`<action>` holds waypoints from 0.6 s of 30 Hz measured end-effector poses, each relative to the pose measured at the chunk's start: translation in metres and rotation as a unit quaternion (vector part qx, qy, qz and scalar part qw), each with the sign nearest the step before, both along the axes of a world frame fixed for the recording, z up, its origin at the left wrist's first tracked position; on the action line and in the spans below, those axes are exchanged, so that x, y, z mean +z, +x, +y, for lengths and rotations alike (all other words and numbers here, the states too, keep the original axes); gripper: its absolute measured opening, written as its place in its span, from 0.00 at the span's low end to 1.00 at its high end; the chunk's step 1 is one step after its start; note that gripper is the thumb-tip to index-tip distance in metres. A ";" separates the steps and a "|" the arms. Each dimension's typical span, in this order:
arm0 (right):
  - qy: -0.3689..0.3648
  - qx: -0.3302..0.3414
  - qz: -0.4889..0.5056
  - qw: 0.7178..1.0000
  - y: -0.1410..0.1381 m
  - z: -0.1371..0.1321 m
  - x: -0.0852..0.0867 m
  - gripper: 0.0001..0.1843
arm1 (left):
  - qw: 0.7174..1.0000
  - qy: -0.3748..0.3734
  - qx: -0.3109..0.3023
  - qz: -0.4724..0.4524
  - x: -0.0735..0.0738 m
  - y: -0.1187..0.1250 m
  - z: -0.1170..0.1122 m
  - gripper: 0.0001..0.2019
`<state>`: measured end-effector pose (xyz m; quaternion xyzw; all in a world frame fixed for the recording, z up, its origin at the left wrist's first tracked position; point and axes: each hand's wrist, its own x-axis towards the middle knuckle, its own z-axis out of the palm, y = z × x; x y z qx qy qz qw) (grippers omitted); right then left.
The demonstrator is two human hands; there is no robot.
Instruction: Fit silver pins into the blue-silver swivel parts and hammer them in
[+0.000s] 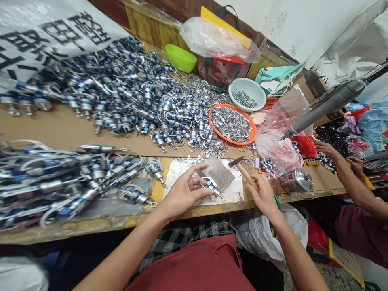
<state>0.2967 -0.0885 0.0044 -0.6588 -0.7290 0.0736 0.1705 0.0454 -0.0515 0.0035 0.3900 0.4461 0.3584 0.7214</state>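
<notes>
My left hand pinches a blue-and-silver metal fitting with a curved white-silver lever and a small ring at its end. The fitting is at the near edge of a flat steel block, which lies on a white sheet at the table's front. In my right hand is a hammer, gripped by its wooden handle. The hammer's head is raised beside the block's right corner, apart from the fitting. Left of my left hand lie several similar fittings.
A heap of fittings spreads behind. An orange tray holds small metal plates; a pale bowl holds pins. An electric screwdriver hangs at the right. A metal mug stands near my right hand. A co-worker's arms reach in beyond.
</notes>
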 end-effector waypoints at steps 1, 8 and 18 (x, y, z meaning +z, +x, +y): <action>0.024 0.030 0.013 0.999 -0.005 -0.005 0.007 0.14 | 1.000 0.003 -0.001 0.001 0.000 0.000 0.000 0.38; 0.106 0.197 0.032 0.974 -0.033 -0.033 0.039 0.34 | 1.000 0.015 0.003 0.012 -0.003 -0.001 0.001 0.39; 0.090 0.169 0.034 0.981 -0.035 -0.046 0.019 0.32 | 1.000 0.028 0.008 0.008 -0.003 0.001 0.000 0.41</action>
